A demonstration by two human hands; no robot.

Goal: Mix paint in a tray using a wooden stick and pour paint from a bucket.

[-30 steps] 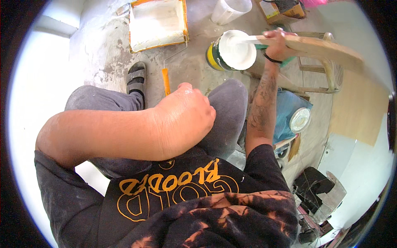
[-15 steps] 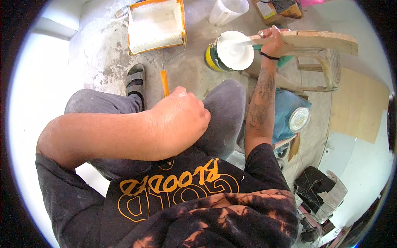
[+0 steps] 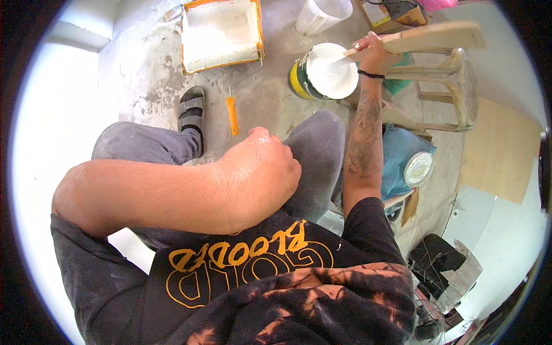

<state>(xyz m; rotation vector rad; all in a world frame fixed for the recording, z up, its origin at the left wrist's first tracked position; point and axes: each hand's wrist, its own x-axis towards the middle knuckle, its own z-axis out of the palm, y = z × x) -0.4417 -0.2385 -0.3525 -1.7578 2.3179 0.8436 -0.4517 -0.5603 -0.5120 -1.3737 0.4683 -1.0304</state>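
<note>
I see the paint can [image 3: 325, 75] standing on the concrete floor [image 3: 144, 69] at about one o'clock from my knees, its top full of white paint. My right hand [image 3: 374, 52] sits just beside its far rim, fingers wrapped tight around a wooden stick [image 3: 428, 37] whose near end dips into the paint; the long end juts off toward two o'clock. I judge the mixing to be under way: the surface looks even and white, though I cannot tell how well it is blended below.

My left hand [image 3: 261, 172] rests on my thigh at centre, fingers curled into a loose fist holding nothing that I can see.

At eleven o'clock lies an orange-rimmed roller tray [image 3: 221, 34] coated white, and a roller with an orange handle [image 3: 232, 115] lies beside it, untouched. A white bucket [image 3: 322, 14] stands at twelve, a plastic stool [image 3: 454, 92] at two.
</note>
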